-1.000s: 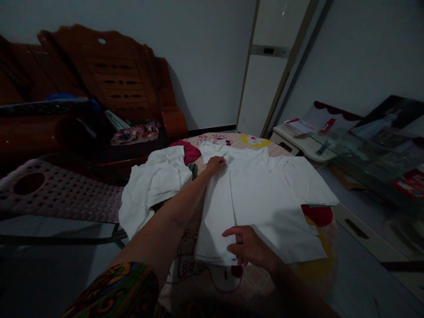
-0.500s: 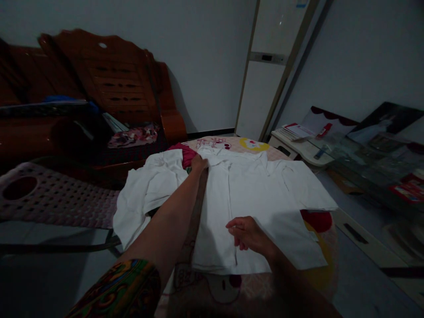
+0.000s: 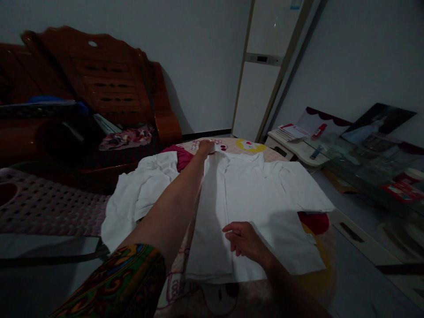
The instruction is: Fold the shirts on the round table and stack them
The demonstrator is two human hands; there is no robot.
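Note:
A white shirt [image 3: 258, 198] lies spread on a round table with a pink cartoon-print cover [image 3: 245, 145]. My left hand [image 3: 206, 147] reaches to the shirt's far left shoulder and pinches the fabric there, fingers closed on it. My right hand [image 3: 243, 238] rests on the shirt near its lower hem, fingers curled and pressing the cloth down. The shirt's left side is folded over toward the middle, forming a long vertical fold. A colourful patterned sleeve [image 3: 119, 282] covers my left upper arm.
Another white garment [image 3: 139, 194] and a dark red cloth [image 3: 180, 157] lie heaped at the table's left. A wooden chair [image 3: 109, 88] stands behind, a perforated pink seat [image 3: 49, 203] at left. A low white shelf with papers [image 3: 298, 137] and a glass table [image 3: 374, 168] stand at right.
My left hand moved from the collar out to the left shoulder, then farther back, pulling the shirt's left side into a fold. My right hand stayed near the hem.

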